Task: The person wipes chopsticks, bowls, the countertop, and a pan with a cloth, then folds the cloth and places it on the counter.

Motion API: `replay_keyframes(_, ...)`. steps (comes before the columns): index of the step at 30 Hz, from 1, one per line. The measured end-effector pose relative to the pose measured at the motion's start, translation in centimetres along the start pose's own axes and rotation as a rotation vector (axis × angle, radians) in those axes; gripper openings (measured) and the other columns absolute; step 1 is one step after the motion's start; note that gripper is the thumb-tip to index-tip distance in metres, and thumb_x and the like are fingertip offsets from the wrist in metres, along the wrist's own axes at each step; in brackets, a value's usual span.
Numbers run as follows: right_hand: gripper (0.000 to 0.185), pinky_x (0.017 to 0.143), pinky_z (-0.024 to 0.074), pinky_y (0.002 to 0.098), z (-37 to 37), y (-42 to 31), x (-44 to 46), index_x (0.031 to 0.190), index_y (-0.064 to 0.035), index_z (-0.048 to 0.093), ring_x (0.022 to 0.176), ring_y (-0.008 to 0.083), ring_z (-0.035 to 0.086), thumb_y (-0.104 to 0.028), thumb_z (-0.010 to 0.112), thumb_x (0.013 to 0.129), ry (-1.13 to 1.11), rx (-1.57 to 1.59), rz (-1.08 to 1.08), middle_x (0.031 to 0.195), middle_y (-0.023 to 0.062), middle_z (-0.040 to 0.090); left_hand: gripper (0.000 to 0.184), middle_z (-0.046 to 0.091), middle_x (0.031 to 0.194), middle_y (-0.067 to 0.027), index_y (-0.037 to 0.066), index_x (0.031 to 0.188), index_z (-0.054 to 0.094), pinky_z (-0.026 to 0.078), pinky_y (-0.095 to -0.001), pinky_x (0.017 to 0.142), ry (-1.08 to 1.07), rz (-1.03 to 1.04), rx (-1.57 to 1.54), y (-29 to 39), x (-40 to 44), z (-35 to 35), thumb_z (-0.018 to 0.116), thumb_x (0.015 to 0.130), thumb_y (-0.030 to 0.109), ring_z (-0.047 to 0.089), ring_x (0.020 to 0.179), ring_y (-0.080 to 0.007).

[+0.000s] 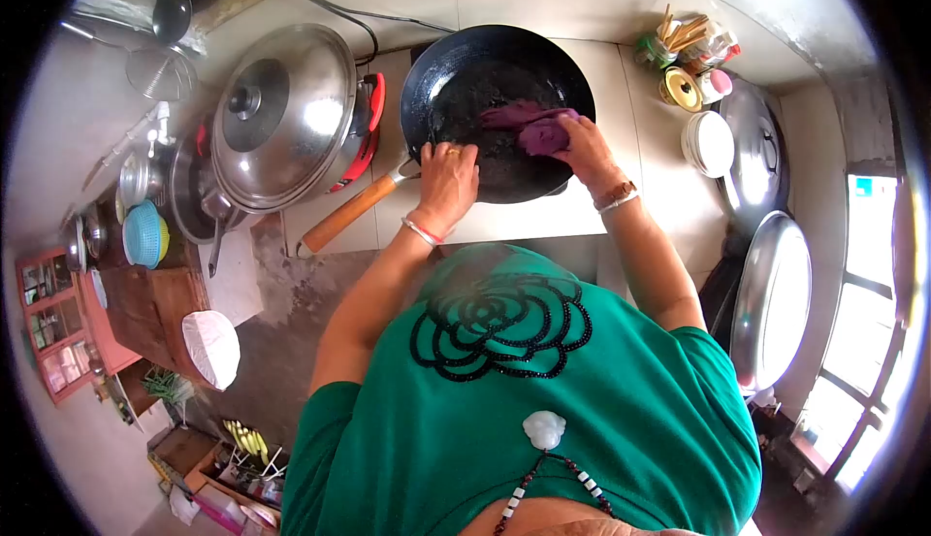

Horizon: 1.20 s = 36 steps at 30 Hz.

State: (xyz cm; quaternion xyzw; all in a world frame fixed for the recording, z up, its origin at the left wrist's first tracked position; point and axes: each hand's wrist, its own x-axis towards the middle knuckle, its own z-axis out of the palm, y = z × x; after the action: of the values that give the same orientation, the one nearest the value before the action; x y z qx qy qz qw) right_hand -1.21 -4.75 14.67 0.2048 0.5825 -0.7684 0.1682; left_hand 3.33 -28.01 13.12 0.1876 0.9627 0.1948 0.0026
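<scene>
A black wok [456, 80] with a wooden handle [349, 214] sits on the tiled counter in front of me. My left hand [449, 182] is at the wok's near rim, beside the handle joint, with its fingers curled over the edge. Inside the wok, my right hand [587, 153] grips a purple cloth [543, 131] against the right side. Part of the cloth spreads toward the middle of the wok, whose inner surface looks dark and shiny.
To the left stands a large lidded steel pot [281, 114] with red handles. Chopsticks in a jar [658, 51], a yellow-lidded pot [681, 90] and a white tub [710, 143] stand at the right. Large metal lids [773, 298] lean further right.
</scene>
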Motion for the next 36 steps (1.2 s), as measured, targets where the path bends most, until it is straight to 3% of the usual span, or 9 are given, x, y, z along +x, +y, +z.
replay_keyframes(3,0.021,0.085,0.0483,0.0483,-1.9,0.2,2.5,0.103,-0.0021,0.054,0.101,0.0271,0.057,-0.016,0.043,0.091,0.057,0.208,-0.04,0.102,0.0131,0.056,0.037,0.055,0.107,-0.0132,0.006,0.107,0.055,0.025,-0.0566,0.102,0.268,-0.098,0.053,0.7,-1.3,0.0,0.064,0.072,0.011,0.044,0.115,-0.0321)
replay_keyframes(4,0.023,0.085,0.0492,0.047,-2.1,-0.3,3.3,0.106,-0.0014,0.052,0.101,0.0276,0.057,-0.017,0.043,0.092,0.096,0.18,-0.079,0.104,0.0141,0.057,0.045,0.045,0.124,-0.0157,0.005,0.115,0.052,0.019,-0.0592,0.104,0.215,-0.141,0.057,0.6,-1.5,0.1,0.064,0.072,0.01,0.034,0.126,-0.0353)
replay_keyframes(13,0.021,0.064,0.0516,0.0332,4.3,-4.1,13.6,0.098,0.0015,0.056,0.075,0.0173,0.058,-0.016,0.051,0.089,0.056,-0.156,-0.328,0.085,0.0098,0.06,0.068,0.023,0.143,-0.0219,0.007,0.13,0.039,0.014,-0.065,0.104,0.107,-0.146,-0.021,-0.2,-0.7,-0.3,0.065,0.067,0.006,0.018,0.136,-0.041)
replay_keyframes(22,0.03,0.081,0.0483,0.0338,13.6,0.0,12.1,0.111,-0.0001,0.054,0.087,0.0199,0.061,-0.02,0.052,0.089,-0.843,-1.037,-0.613,0.093,0.0117,0.063,0.086,0.01,0.146,-0.0259,0.004,0.139,0.023,0.016,-0.0601,0.105,0.296,-0.067,-0.33,-0.4,-0.9,-1.9,0.072,0.072,0.027,0.014,0.136,-0.0425)
replay_keyframes(24,0.03,0.081,0.0471,0.0363,12.9,2.2,10.8,0.108,0.0,0.055,0.089,0.0246,0.06,-0.02,0.052,0.086,-0.984,-1.036,-0.589,0.095,0.0154,0.063,0.084,0.01,0.146,-0.0267,0.002,0.139,0.022,0.016,-0.0562,0.107,0.367,-0.075,-0.407,-0.8,-0.8,-2.3,0.07,0.075,0.028,0.014,0.135,-0.0426)
replay_keyframes(26,0.029,0.082,0.0455,0.0386,11.9,2.0,7.6,0.104,0.0013,0.056,0.089,0.0289,0.059,-0.02,0.052,0.084,-1.069,-0.982,-0.251,0.096,0.0184,0.063,0.077,0.012,0.145,-0.0287,-0.001,0.139,0.021,0.016,-0.0478,0.11,0.432,-0.104,-0.482,-0.9,-1.1,-2.5,0.062,0.082,0.03,0.016,0.134,-0.0426)
replay_keyframes(30,0.03,0.078,0.0462,0.0407,6.9,1.8,3.7,0.102,0.0,0.058,0.087,0.0304,0.06,-0.023,0.059,0.082,-1.081,-1.213,-0.339,0.094,0.0179,0.064,0.069,0.017,0.143,-0.0296,-0.003,0.135,0.03,0.016,-0.0497,0.109,0.386,-0.079,-0.383,-0.6,-1.2,-2.4,0.061,0.083,0.031,0.017,0.133,-0.0436)
replay_keyframes(35,0.021,0.071,0.0485,0.04,4.7,-0.8,0.9,0.091,-0.004,0.062,0.076,0.0319,0.062,-0.022,0.062,0.08,-0.704,-1.389,-0.463,0.081,0.0147,0.065,0.061,0.019,0.142,-0.0296,-0.003,0.13,0.038,0.018,-0.0494,0.109,0.366,-0.066,-0.354,-0.7,-1.1,-2.1,0.061,0.084,0.03,0.019,0.132,-0.0442)
replay_keyframes(36,0.015,0.064,0.0493,0.0358,5.3,-2.5,0.0,0.086,-0.0057,0.063,0.069,0.0248,0.063,-0.02,0.062,0.082,-0.657,-1.227,-0.415,0.076,0.0125,0.065,0.06,0.02,0.141,-0.0297,-0.003,0.129,0.038,0.019,-0.049,0.109,0.367,-0.065,-0.36,-0.7,-1.0,-2.0,0.061,0.084,0.03,0.02,0.132,-0.0442)
